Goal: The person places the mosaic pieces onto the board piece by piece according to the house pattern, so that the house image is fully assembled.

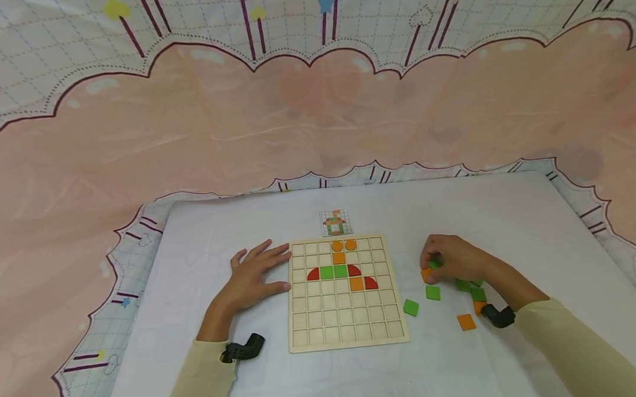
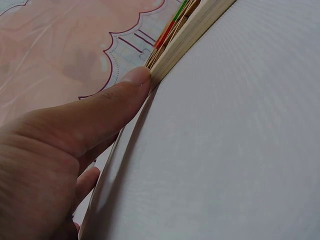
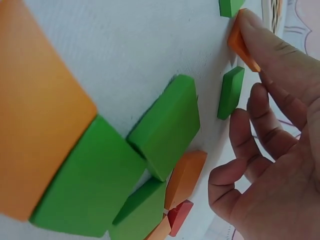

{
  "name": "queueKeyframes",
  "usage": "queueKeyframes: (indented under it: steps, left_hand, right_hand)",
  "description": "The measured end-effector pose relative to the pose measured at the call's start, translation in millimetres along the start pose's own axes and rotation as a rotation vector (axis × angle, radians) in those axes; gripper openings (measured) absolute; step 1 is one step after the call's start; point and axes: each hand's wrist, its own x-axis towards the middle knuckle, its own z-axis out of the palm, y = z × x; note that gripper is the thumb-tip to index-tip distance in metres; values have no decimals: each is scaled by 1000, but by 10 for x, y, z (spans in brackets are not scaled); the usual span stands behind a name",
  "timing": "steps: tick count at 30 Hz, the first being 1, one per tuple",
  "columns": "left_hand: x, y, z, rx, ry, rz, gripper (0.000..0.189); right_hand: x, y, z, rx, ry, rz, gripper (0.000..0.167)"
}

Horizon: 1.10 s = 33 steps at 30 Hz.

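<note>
Looks like pale, matt wood in the square gridded board (image 1: 334,322). Appears smooth and satin-finished on the green square tiles (image 3: 172,125) and orange square tiles (image 3: 40,125). Suggests cloth in the cream sleeves (image 1: 588,358), plastic in the curved black wrist mounts (image 1: 244,351), wrinkled, shiny sheeting in the pink printed backdrop (image 1: 321,116).

Home-like, room type uncertain: peach patterned cloth (image 1: 353,117) around white surface (image 1: 210,235).

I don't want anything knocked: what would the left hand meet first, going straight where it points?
The wooden grid board, probably at once: the left hand appears to touch its left edge.
</note>
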Motion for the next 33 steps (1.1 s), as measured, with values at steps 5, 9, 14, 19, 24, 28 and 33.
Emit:
queueKeyframes:
  steps: [5, 9, 14, 19, 24, 28, 33]
  left_hand:
    - [4, -13, 4, -1, 7, 3, 72]
    - [3, -21, 4, -3, 9, 2, 72]
    - [-1, -15, 1, -11, 6, 1, 71]
    - [-4, -22, 3, -10, 14, 8, 71]
    - [-3, -15, 2, -9, 14, 11, 72]
    - [-4, -4, -1, -16, 6, 6, 71]
    - [-4, 4, -1, -17, 2, 0, 71]
  right_hand:
    - [12, -10, 2, 16, 23, -18, 20]
    - [39, -34, -7, 57, 32, -49, 17]
    - [112, -99, 21, 146, 23, -102, 13]
    - [223, -215, 95, 182, 9, -177, 9]
    - [309, -379, 169, 228, -13, -191, 7]
    - [384, -517, 231, 253, -26, -171, 8]
    - [474, -671, 301, 265, -32, -188, 7]
